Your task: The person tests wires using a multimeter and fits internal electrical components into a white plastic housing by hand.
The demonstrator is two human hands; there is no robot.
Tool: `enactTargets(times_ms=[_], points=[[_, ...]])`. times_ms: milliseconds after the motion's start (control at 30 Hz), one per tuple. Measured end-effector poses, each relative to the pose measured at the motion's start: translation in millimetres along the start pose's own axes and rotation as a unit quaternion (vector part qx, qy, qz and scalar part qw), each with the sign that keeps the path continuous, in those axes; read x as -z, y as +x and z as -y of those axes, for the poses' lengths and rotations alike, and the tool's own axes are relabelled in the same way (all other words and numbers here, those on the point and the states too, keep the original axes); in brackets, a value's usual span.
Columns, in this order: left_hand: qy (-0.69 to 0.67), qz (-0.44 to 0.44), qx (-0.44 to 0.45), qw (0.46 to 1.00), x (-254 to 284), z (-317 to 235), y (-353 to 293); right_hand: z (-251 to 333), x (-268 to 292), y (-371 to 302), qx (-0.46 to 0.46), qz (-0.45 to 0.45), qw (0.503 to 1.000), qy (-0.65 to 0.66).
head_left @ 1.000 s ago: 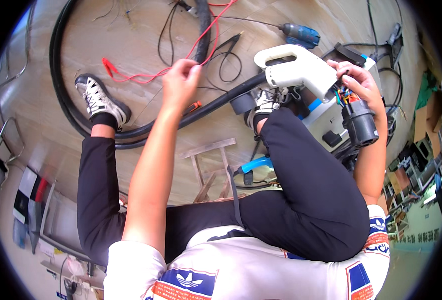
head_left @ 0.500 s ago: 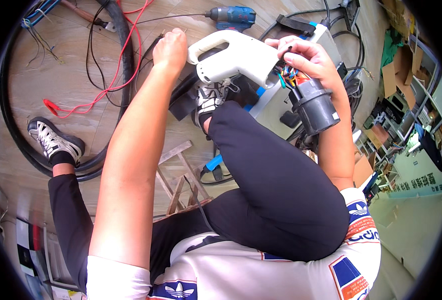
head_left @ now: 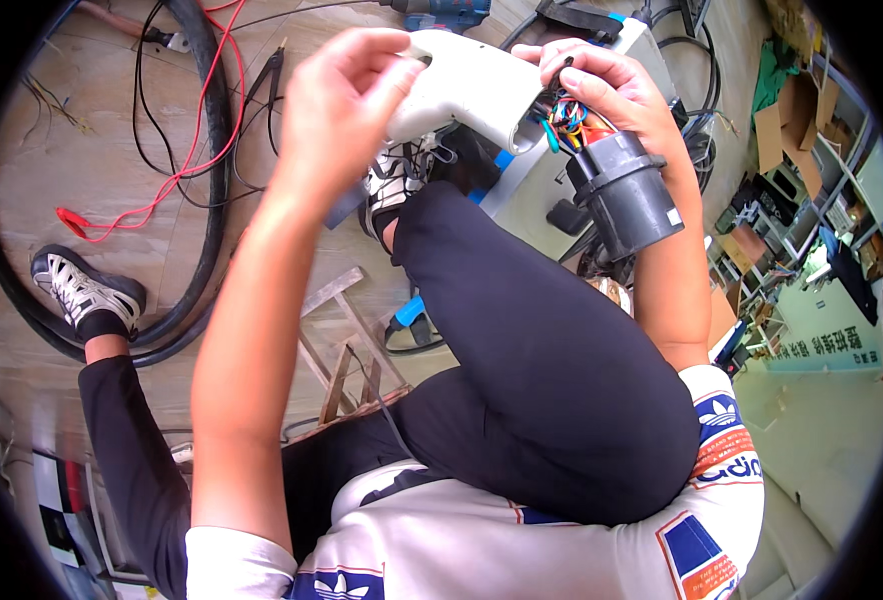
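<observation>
A white pistol-shaped plug housing (head_left: 472, 85) with a looped handle lies across the top middle. Over its handle end is my left hand (head_left: 337, 105), thumb and fingers bent around the edge; the hand hides most of the handle. Beside the housing's wide end, my right hand (head_left: 622, 90) pinches a bundle of thin coloured wires (head_left: 574, 118) and a small black piece. These wires run into a black cylindrical connector core (head_left: 627, 200), which hangs below the right fingers, tilted, outside the housing.
A blue power drill (head_left: 447, 12) lies on the floor beyond the housing. Red test leads (head_left: 177, 180) and a thick black cable (head_left: 217, 190) loop on the left. A wooden stool (head_left: 347, 350) stands below my knees. Cardboard boxes (head_left: 787, 150) and shelves are at right.
My left hand has risen and moved over the handle end of the housing, opening from a tighter fist. My right hand keeps its hold on the wires. The view has shifted slightly.
</observation>
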State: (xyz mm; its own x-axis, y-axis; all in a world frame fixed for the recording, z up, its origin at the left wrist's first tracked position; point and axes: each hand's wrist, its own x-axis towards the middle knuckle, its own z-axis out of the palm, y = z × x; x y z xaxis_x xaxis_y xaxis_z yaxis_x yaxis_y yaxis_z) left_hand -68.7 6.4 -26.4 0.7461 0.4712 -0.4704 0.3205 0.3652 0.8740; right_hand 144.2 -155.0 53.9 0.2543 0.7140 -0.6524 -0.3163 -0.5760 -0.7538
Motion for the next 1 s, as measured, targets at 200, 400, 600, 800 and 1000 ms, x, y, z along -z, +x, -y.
enactTargets(times_ms=[200,400,600,800,1000], points=[[0.082,0.066,-0.124,0.987,-46,-34,-31,4,-4,0,-0.032,-0.014,0.998,0.043],[0.104,0.041,-0.175,0.978,-51,-38,-24,-3,6,2,-0.025,0.005,0.999,0.043],[0.127,0.042,-0.19,0.973,-51,-41,-21,-2,4,2,-0.024,0.011,0.998,0.06],[0.122,0.04,-0.199,0.972,-53,-39,-22,-3,4,2,-0.018,0.02,0.998,0.053],[0.116,0.042,-0.162,0.979,-51,-41,-26,-2,3,2,-0.035,0.01,0.996,0.084]])
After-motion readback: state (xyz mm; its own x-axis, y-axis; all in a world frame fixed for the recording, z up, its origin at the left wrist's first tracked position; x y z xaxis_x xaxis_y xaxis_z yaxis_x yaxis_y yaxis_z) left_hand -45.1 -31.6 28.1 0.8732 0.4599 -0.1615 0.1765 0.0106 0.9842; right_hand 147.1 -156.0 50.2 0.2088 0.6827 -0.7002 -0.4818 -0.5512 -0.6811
